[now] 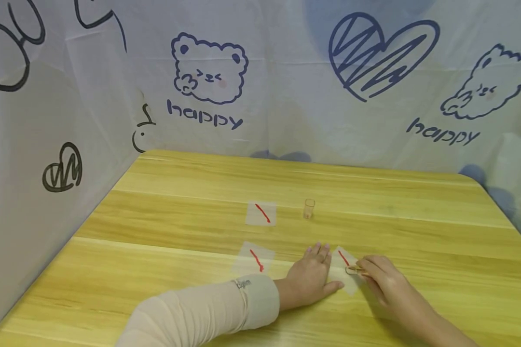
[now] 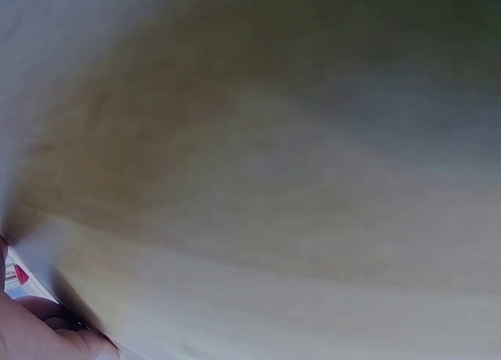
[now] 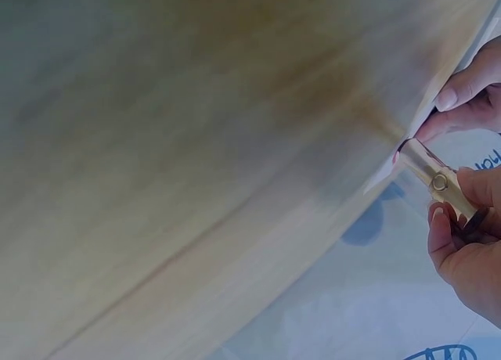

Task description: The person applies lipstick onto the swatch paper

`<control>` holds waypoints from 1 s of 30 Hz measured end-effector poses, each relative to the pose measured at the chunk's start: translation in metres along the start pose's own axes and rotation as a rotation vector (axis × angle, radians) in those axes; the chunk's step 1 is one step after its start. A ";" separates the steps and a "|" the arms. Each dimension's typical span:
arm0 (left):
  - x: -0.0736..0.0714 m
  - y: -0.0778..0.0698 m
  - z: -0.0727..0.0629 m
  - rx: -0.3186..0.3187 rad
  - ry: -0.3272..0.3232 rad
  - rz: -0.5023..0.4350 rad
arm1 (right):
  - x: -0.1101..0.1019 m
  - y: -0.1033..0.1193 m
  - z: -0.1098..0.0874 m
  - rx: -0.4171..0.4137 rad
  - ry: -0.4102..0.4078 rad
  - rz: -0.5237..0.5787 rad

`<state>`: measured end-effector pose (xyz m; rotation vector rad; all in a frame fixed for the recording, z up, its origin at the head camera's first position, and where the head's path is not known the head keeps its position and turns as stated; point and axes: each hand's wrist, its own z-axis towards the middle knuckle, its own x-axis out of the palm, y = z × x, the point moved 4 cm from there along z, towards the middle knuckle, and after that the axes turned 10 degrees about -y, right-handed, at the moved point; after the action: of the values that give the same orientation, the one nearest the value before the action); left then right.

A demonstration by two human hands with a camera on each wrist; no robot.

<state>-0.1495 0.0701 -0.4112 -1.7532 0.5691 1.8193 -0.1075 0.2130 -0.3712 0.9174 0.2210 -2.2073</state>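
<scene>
My right hand (image 1: 384, 279) pinches a gold lipstick (image 3: 437, 180), its end low over a white paper square (image 1: 350, 285) on the wooden table. A short red stroke (image 1: 343, 258) marks that paper, ending beside the lipstick. My left hand (image 1: 310, 277) rests flat along the paper's left side, fingers straight, its thumb on or beside the paper. The right wrist view shows the left hand's fingers (image 3: 466, 86) near the lipstick's far end. Further left lie two more paper squares, a near one (image 1: 241, 262) and a far one (image 1: 253, 219), each bearing a red diagonal stroke.
A small clear pinkish cylinder (image 1: 309, 209), like a cap, stands beyond my hands. The wooden table (image 1: 178, 207) has its far edge against a white cloth (image 1: 286, 96) with drawn hearts and bears. Cloth also hangs along the left side.
</scene>
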 end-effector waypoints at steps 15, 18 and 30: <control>-0.002 -0.001 -0.001 -0.003 -0.003 -0.007 | -0.006 0.007 -0.003 0.014 0.012 0.019; -0.002 -0.001 -0.002 0.001 -0.004 -0.004 | -0.007 0.007 -0.004 0.012 0.011 0.021; -0.001 -0.001 -0.001 -0.006 0.014 -0.014 | -0.009 0.010 -0.007 0.000 -0.009 0.049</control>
<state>-0.1481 0.0699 -0.4101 -1.7712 0.5565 1.8026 -0.0921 0.2137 -0.3694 0.9038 0.1922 -2.1662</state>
